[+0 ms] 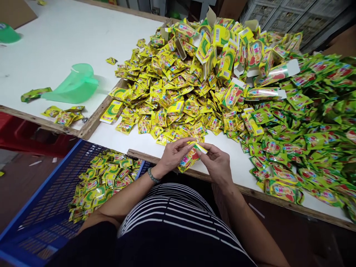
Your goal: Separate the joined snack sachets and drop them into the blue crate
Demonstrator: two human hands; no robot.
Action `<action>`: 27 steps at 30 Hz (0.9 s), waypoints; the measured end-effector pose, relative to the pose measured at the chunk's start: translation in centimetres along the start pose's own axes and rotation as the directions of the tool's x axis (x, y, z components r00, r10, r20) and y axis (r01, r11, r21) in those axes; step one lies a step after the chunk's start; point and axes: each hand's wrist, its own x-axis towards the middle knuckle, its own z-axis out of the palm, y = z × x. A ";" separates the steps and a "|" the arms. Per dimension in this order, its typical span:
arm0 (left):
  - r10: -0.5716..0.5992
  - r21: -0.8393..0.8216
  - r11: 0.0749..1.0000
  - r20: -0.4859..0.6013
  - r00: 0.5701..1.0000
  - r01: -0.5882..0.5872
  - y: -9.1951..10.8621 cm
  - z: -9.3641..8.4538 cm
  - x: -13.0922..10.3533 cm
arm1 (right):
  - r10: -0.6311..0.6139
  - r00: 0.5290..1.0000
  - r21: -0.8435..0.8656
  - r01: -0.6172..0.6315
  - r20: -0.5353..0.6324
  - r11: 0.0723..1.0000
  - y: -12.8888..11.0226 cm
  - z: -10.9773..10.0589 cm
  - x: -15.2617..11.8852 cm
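Observation:
Both hands hold one small yellow-and-green printed carton (189,158) at the table's front edge. My left hand (175,155) has its fingers closed on the carton's left side and top. On the other side, my right hand (218,163) pinches near a raised flap with a white inner face. Whether anything lies inside the carton cannot be seen. Just beyond the hands spreads a heap of yellow candy packets (178,87). Several cartons, some with flaps up, lie on top of that heap, such as a carton (226,61) at the back.
Green packets (300,137) cover the table's right side. A blue crate (36,211) at lower left holds many filled-looking cartons (107,174). A green plastic scoop (75,85) rests on the white table (75,29), beyond a wooden divider strip (97,115). White crates (294,16) stand behind.

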 end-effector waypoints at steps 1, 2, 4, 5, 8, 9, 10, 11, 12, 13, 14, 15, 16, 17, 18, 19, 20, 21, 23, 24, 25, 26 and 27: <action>-0.001 0.005 1.000 0.001 1.000 0.001 0.0 0.0 0.0 | -0.026 1.000 -0.016 0.026 -0.008 1.000 0.1 0.0 -0.1; -0.003 0.008 1.000 0.003 1.000 0.003 0.0 0.0 0.0 | -0.049 0.999 -0.023 0.049 0.003 0.999 0.1 -0.1 -0.1; -0.002 0.015 1.000 0.010 1.000 0.002 0.0 0.0 0.0 | -0.092 0.994 -0.022 0.093 0.053 0.995 -0.1 -0.3 -0.1; 0.001 0.017 1.000 0.012 1.000 -0.001 0.0 0.0 0.0 | -0.124 0.990 -0.035 0.126 0.069 0.991 -0.2 -0.4 -0.1; -0.002 -0.009 1.000 -0.001 1.000 0.002 0.1 0.1 -0.1 | -0.275 0.961 -0.164 0.276 0.032 0.947 -0.7 -0.4 -0.4; -0.013 -0.031 0.999 -0.013 1.000 0.013 0.1 0.2 -0.1 | -0.330 0.944 -0.216 0.325 0.011 0.921 -0.8 -0.2 -0.5; -0.027 -0.053 0.998 -0.031 0.999 0.025 0.1 0.2 -0.1 | -0.374 0.927 -0.256 0.361 -0.001 0.897 -0.8 0.0 -0.7; -0.042 -0.072 0.997 -0.049 0.998 0.039 0.1 0.3 -0.2 | -0.405 0.914 -0.284 0.386 -0.010 0.878 -0.8 0.3 -0.9; -0.056 -0.084 0.995 -0.066 0.996 0.051 0.1 0.4 -0.3 | -0.426 0.905 -0.301 0.401 -0.018 0.865 -0.6 0.5 -1.0; -0.066 -0.088 0.994 -0.083 0.994 0.059 0.1 0.5 -0.3 | -0.442 0.897 -0.314 0.411 -0.030 0.856 -0.4 0.8 -1.2; -0.071 -0.090 0.994 -0.100 0.992 0.062 0.1 0.6 -0.4 | -0.459 0.887 -0.329 0.419 -0.048 0.846 -0.2 1.1 -1.4; -0.073 -0.091 0.994 -0.114 0.991 0.062 0.0 0.8 -0.4 | -0.481 0.874 -0.352 0.428 -0.075 0.833 0.1 1.4 -1.5; -0.072 -0.092 0.994 -0.125 0.990 0.061 0.0 1.1 -0.4 | -0.509 0.854 -0.381 0.438 -0.105 0.814 0.5 1.6 -1.6; -0.068 -0.091 0.994 -0.134 0.989 0.056 -0.1 1.4 -0.4 | -0.544 0.828 -0.415 0.450 -0.139 0.791 0.8 2.0 -1.7; -0.059 -0.086 0.995 -0.147 0.987 0.046 -0.2 1.6 -0.3 | -0.579 0.798 -0.449 0.460 -0.169 0.766 1.1 2.3 -1.7; -0.049 -0.073 0.997 -0.159 0.986 0.038 -0.1 1.7 -0.3 | -0.611 0.768 -0.476 0.471 -0.194 0.743 1.3 2.6 -1.7; -0.040 -0.049 0.998 -0.167 0.985 0.032 0.0 1.5 -0.3 | -0.629 0.750 -0.485 0.481 -0.204 0.730 1.5 2.8 -1.7; -0.032 -0.012 0.999 -0.172 0.985 0.030 0.3 1.1 -0.3 | -0.630 0.753 -0.469 0.493 -0.191 0.732 1.6 3.0 -1.6; -0.038 0.138 0.989 -0.136 0.990 0.057 1.7 -1.2 -0.8 | -0.582 0.809 -0.377 0.516 -0.080 0.769 1.6 3.1 -1.0; -0.064 0.255 0.963 -0.102 0.993 0.089 2.7 -2.9 -1.2 | -0.541 0.841 -0.333 0.506 -0.015 0.796 1.5 3.0 -0.4; -0.116 0.412 0.902 -0.050 0.992 0.127 4.0 -5.0 -1.8 | -0.492 0.870 -0.319 0.473 0.024 0.821 1.4 2.6 0.4; -0.185 0.581 0.796 -0.031 0.982 0.169 5.4 -7.4 -2.4 | -0.437 0.899 -0.345 0.417 0.021 0.841 1.4 2.2 1.4; -0.265 0.723 0.655 -0.055 0.963 0.221 6.7 -9.7 -3.1 | -0.382 0.924 -0.406 0.340 -0.025 0.848 1.4 1.8 2.6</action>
